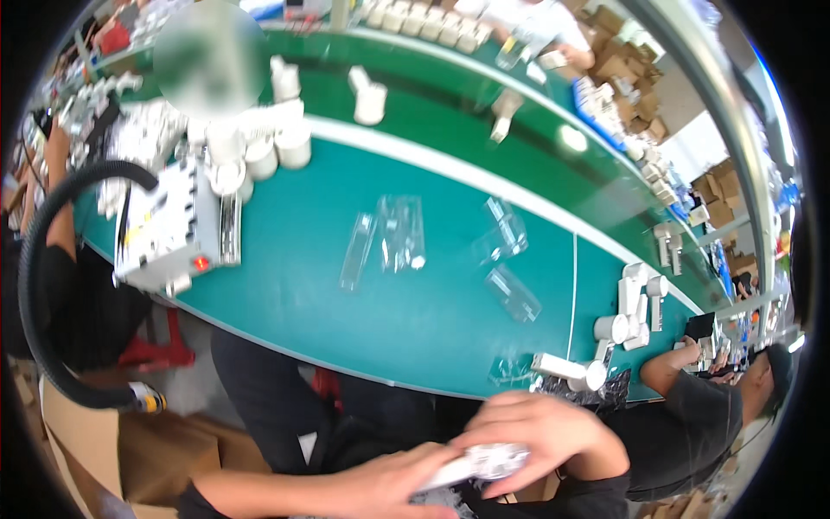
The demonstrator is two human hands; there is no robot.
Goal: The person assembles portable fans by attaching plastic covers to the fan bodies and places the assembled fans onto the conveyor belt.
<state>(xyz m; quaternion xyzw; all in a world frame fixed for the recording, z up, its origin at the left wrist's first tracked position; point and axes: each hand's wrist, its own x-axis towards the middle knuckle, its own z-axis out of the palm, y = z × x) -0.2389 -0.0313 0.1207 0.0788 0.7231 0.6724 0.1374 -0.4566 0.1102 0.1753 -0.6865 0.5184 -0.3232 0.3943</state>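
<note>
Head view, nearest first: on the person's side of the green workbench (450,324), a slim white part in crinkled, clear-looking wrap (484,463) lay between both hands. Its long axis slanted, the right end pointing up toward the workbench, the left end down and away from it. The right hand (540,428) arched over the wrapped end, fingers above and thumb below, pinching it; the left hand (411,478) closed on the other end, fingers over the top (blur hid the exact contact). Neither hand was nearer, since both touched the part.

At the workbench's front right edge, beyond the right hand, lay a white round-headed unit (562,368) beside black plastic film (616,389). Clear plastic trays (402,233) were spread across the workbench's middle, and a grey box-shaped machine (169,229) stood on its left.
</note>
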